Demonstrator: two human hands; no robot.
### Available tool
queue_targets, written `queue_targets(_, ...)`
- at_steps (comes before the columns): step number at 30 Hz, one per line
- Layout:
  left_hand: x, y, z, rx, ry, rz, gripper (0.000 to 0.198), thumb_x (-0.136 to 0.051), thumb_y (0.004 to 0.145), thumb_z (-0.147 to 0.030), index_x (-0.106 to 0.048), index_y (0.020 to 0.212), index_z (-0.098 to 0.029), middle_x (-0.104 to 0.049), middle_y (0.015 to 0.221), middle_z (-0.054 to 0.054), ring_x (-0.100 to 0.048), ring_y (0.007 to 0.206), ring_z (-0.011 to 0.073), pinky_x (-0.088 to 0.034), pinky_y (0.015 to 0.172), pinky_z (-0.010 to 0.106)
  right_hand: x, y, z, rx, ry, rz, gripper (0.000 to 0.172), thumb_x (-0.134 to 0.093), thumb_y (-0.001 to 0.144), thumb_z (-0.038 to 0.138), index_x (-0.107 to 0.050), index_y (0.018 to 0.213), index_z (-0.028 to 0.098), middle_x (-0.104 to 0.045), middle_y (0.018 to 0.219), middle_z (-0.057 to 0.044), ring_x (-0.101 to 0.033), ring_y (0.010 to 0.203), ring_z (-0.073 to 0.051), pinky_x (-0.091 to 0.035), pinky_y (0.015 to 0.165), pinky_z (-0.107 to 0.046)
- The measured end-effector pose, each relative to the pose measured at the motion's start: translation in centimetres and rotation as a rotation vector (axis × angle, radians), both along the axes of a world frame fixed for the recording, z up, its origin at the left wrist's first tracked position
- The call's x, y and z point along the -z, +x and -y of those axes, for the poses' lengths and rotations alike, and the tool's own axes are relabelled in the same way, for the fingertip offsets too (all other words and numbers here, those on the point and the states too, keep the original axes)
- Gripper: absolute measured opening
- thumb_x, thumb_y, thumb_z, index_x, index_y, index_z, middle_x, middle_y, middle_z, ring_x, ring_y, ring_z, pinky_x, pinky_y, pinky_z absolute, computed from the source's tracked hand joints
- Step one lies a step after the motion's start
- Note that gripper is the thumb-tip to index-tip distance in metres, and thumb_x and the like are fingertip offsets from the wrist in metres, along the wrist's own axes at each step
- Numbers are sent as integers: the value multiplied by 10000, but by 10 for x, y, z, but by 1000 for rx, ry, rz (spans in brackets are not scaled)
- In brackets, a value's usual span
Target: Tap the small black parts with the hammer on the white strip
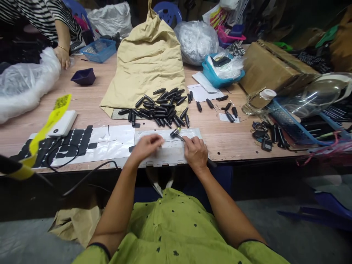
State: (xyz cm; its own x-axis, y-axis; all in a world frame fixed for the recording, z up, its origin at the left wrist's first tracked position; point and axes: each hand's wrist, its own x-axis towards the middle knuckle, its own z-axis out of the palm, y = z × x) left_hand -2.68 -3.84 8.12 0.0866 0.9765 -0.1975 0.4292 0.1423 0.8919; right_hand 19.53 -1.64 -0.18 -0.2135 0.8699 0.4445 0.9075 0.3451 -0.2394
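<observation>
My right hand (196, 153) is closed around the handle of a small hammer (176, 134) with a dark head and a shiny metal neck. The head is over a pale flat board (176, 152) at the table's front edge. To the left, over the same board, my left hand (148, 146) has its fingers curled together and slightly blurred. Whatever it may pinch is too small to make out. Just beyond the board, a heap of slim black plastic pieces (162, 106) lies on the front of a beige cloth (151, 62). A tiny yellow-green spot shows beside the hammer head.
A sheet of black stickers (66, 143), a white box (63, 123) and a cable (93, 174) are at left. A yellow tag (46, 128) hangs close to the camera. A blue basket (291, 124) and a bottle (258, 102) stand right. Another person's hand (62, 57) rests far left.
</observation>
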Motion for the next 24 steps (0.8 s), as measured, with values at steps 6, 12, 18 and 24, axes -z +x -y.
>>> queue_targets(6, 30, -45, -82, -810, 187, -558, 139, -641, 829, -295, -668, 904, -180, -675, 1060, 143, -624, 1078, 318, -508, 990, 484, 0, -4, 1, 18, 26, 19, 330, -518, 954, 184, -724, 1192, 286, -570, 872, -71, -451, 836, -227, -315, 697, -330)
queue_targets(12, 50, -63, -95, -855, 139, -611, 118, -692, 778, -254, -651, 872, -197, -656, 1060, 156, -621, 1082, 365, -514, 962, 545, -1, -5, 1, 22, 1, 11, 330, -510, 962, 193, -715, 1203, 287, -561, 880, -74, -447, 849, -230, -318, 702, -326)
queue_targets(18, 38, -53, -67, -702, 168, -663, 143, -618, 853, -301, -679, 923, -193, -661, 1058, 144, -620, 1058, 341, -507, 944, 500, 1, -5, -1, 20, 20, 11, 315, -515, 961, 204, -715, 1192, 281, -558, 876, -73, -451, 850, -228, -322, 696, -321)
queue_targets(24, 48, -9, -33, -142, 302, -496, 144, -640, 853, -287, -705, 975, -245, -685, 961, 43, -590, 965, 245, -500, 893, 388, 2, -4, -2, 30, 7, 19, 321, -517, 969, 200, -709, 1212, 285, -565, 887, -72, -450, 844, -227, -317, 695, -325)
